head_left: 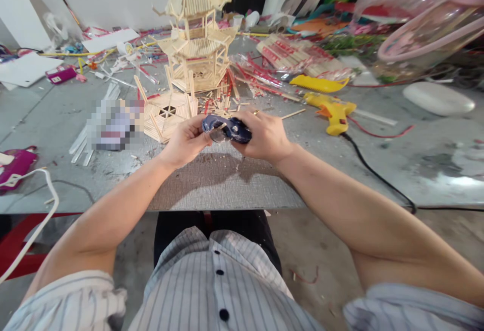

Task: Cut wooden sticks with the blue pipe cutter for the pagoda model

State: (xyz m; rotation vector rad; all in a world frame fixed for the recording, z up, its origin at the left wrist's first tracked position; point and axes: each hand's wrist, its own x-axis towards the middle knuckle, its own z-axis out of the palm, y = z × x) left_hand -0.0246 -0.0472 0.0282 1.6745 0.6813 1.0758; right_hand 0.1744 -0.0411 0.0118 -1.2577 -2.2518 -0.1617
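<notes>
Above the table's front part, my right hand (266, 134) is wrapped round a dark blue tool (240, 128) with a round metal part at its left end. My left hand (186, 142) is closed at that end, its thumb and fingers pinching a short thin wooden stick (218, 128) by the metal part. Just behind my left hand lies a flat hexagonal base of sticks (166, 112) with upright sticks at its corners. Beyond it stands a tiered pagoda of wooden sticks (198, 46).
A yellow glue gun (335, 112) with a black cord lies at the right, near a white oval object (438, 98). Clear glue sticks (85, 137) lie left. Loose sticks, packets (291, 56) and plastic bags are spread behind. A white cable (53, 190) crosses the left edge.
</notes>
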